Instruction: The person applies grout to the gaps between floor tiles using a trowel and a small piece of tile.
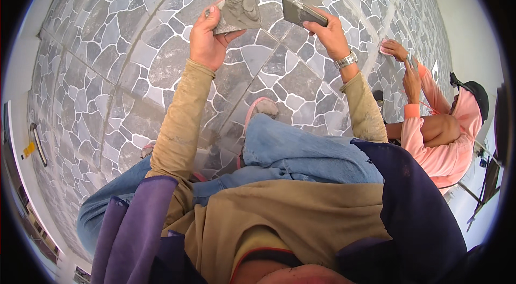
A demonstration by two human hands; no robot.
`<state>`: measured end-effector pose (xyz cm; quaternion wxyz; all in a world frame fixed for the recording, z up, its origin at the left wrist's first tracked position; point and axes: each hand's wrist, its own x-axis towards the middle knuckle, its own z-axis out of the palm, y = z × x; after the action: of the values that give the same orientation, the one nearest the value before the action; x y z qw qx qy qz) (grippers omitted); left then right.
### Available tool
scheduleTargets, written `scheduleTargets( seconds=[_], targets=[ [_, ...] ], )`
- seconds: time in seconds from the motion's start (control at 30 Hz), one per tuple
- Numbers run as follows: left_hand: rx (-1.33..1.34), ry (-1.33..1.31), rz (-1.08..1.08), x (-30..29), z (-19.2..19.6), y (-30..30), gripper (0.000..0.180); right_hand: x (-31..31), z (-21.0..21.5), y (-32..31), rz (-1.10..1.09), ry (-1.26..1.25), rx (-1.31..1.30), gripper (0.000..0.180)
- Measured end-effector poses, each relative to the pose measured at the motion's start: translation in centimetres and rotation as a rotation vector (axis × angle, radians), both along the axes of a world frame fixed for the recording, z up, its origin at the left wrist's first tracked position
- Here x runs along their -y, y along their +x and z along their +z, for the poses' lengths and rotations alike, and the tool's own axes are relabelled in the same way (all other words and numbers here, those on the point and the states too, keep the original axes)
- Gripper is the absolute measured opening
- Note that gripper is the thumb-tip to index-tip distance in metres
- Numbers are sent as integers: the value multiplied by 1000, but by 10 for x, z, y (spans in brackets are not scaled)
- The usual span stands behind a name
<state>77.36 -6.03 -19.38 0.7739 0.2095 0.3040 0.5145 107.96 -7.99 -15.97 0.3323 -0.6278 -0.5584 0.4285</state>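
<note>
My left hand (207, 45) grips a flat square board from below, and a lump of wet grey grout (242, 10) covers most of its top. In my right hand (334, 39), which wears a metal wristwatch (346, 60), is a dark rectangular pad (301, 12) with grey smears on its edge. Both hands are raised in front of me, the board and the pad a short gap apart. Under them spreads a floor of stone-patterned tiles (174, 61) with pale lines and straight joints, some filled with grey.
At the right squats a co-worker in a pink top (449, 152) and dark cap, holding a small pink piece (386, 47) near the floor. A curved-handled tool (37, 144) and a yellow object (28, 149) lie at the far left. My shoe (263, 108) rests on the tiles.
</note>
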Motion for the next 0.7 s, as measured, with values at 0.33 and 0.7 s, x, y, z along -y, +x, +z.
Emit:
scheduleTargets(
  seconds=[0.33, 0.7],
  targets=[
    [-135, 90, 15, 10, -17, 27, 39, 13, 3, -16, -205, -387, -892, 21],
    [-69, -6, -176, 36, -33, 43, 39, -101, -39, 99, -373, -9, 93, 37]
  ],
)
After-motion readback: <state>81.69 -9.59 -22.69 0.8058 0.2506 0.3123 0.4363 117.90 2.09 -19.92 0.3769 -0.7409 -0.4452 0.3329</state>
